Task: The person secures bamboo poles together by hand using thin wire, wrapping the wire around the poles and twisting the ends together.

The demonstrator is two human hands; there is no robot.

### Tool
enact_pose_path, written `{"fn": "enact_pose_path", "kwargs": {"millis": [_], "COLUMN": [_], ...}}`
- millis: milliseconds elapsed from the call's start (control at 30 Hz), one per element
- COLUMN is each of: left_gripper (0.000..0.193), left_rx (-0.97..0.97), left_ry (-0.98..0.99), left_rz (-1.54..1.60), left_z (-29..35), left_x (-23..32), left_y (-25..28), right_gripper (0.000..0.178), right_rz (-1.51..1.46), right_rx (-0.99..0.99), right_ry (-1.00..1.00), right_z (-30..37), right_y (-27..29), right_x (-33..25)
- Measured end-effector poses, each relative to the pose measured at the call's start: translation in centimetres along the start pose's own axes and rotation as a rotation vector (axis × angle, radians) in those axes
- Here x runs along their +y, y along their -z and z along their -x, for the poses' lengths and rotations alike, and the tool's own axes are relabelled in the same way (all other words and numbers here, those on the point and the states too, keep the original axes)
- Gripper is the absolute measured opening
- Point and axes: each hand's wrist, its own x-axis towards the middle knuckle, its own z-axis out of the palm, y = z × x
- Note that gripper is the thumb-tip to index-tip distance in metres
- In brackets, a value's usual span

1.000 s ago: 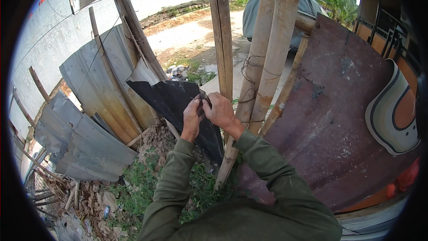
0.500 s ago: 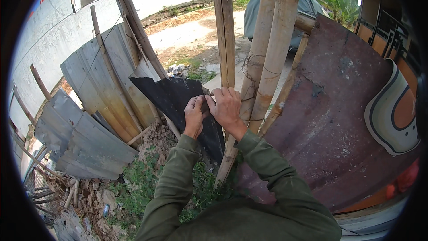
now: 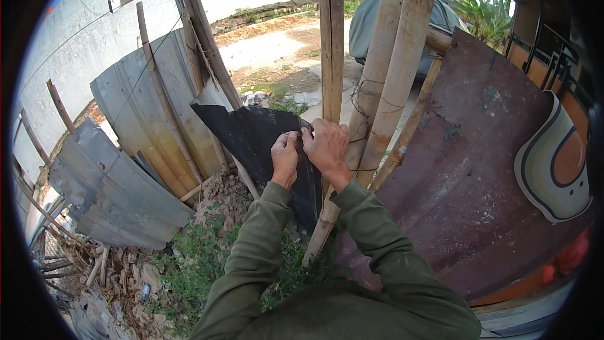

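Observation:
A dark black sheet [image 3: 251,133] with a ragged top edge stands upright before me, its right side against a split bamboo post [image 3: 331,44]. My left hand [image 3: 285,158] is in front of this sheet, thumb and fingers pinched together. Whatever is in that pinch is too small or hidden to name. Just right of it, my right hand [image 3: 327,150] curls over the sheet's top right edge beside the post. The thumb is on the near side; the other fingertips are partly hidden. Thin wire [image 3: 360,104] circles two thick bamboo poles [image 3: 393,69] to the right.
A reddish-brown metal sheet [image 3: 465,170] leans on the right, bearing a curved patterned panel [image 3: 553,157]. Grey corrugated sheets [image 3: 119,189] and slanted poles [image 3: 157,82] stand left. Weeds [image 3: 201,258] and rubble [image 3: 135,277] lie below. Behind the poles is a covered vehicle [image 3: 368,22].
Both hands have shifted slightly apart, the left tilting more upright. My view has turned a little, so the posts and sheets sit farther right in the picture.

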Motion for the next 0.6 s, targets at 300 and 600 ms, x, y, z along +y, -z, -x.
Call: {"fn": "enact_pose_path", "kwargs": {"millis": [300,600], "left_gripper": [0.021,0.025], "left_rx": [0.086,-0.016], "left_ry": [-0.113,0.069], "left_rz": [0.301,0.531], "left_z": [-0.1,-1.1], "left_x": [-2.7,-2.5], "left_y": [-0.9,0.5], "right_gripper": [0.024,0.025], "right_rz": [-0.050,-0.013], "right_rx": [-0.136,-0.047], "right_ry": [-0.106,-0.225], "right_z": [0.0,-0.3], "right_y": [-1.1,-1.0], "right_x": [-2.0,-0.7]}}
